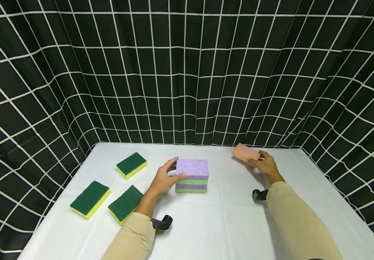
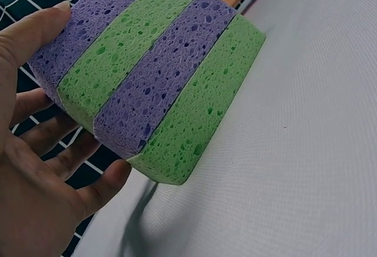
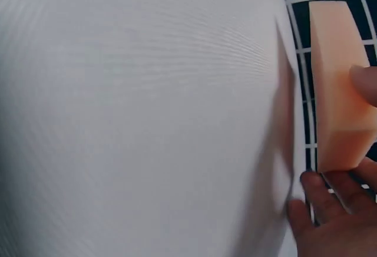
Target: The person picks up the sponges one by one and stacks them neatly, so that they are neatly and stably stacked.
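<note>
A stack of porous sponges [image 1: 191,177], purple and green in alternation with purple on top, stands mid-table. My left hand [image 1: 165,180] grips its left end. In the left wrist view, the left thumb [image 2: 44,30] lies along the top purple sponge's side, and the other fingers curl round the end, the little finger near the bottom green sponge. Toward the table's back right, my right hand [image 1: 266,168] pinches a plain orange sponge [image 1: 245,153] by its near end. That sponge is tilted and held over the cloth, its shadow below. The right wrist view shows the right thumb [image 3: 366,85] pressed on its face.
Three green-and-yellow scouring sponges lie on the left: one at the back [image 1: 131,165], one at the far left [image 1: 90,199], one [image 1: 126,204] partly hidden by my left forearm. White cloth covers the table [image 1: 226,224]. A black curtain with white grid lines [image 1: 187,83] surrounds it.
</note>
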Demonstrator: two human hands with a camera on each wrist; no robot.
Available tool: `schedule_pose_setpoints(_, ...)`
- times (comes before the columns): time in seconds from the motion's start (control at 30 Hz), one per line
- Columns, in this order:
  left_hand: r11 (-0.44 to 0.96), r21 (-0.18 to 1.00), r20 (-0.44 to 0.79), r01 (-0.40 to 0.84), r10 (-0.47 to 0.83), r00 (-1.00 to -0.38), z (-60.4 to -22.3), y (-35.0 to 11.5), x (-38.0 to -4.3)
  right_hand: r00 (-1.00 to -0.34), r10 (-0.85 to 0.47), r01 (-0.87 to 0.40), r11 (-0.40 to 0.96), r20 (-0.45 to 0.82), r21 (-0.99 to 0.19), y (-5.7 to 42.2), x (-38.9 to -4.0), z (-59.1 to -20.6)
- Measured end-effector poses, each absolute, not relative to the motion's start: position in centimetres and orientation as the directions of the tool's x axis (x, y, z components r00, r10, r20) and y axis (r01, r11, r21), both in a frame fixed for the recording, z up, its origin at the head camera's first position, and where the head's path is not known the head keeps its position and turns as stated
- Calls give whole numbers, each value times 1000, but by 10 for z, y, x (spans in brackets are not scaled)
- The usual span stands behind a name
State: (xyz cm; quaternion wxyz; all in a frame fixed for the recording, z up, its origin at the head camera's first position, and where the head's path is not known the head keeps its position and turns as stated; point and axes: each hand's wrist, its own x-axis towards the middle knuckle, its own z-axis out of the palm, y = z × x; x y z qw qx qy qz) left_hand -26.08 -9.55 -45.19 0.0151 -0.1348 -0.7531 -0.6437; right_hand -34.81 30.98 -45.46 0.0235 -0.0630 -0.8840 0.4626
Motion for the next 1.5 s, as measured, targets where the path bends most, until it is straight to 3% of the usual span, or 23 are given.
schedule_pose_setpoints(0.2,123,967,193,223,221,-956,-423,-95,-243,-988,132,12,556,75,-831,315,-348,-445)
schedule_pose_setpoints(0.5,129,964,200,234,229,-953,-422,-95,-243,-977,115,-95,514,178,-853,315,-336,-425)
schedule_pose_setpoints(0.97,132,964,205,231,189,-960,-458,-95,-266,-960,113,-173,484,257,-858,305,-313,-401)
schedule_pose_setpoints(1.5,142,962,206,232,175,-963,-460,-95,-265,-855,29,-429,522,518,-737,277,-281,-367)
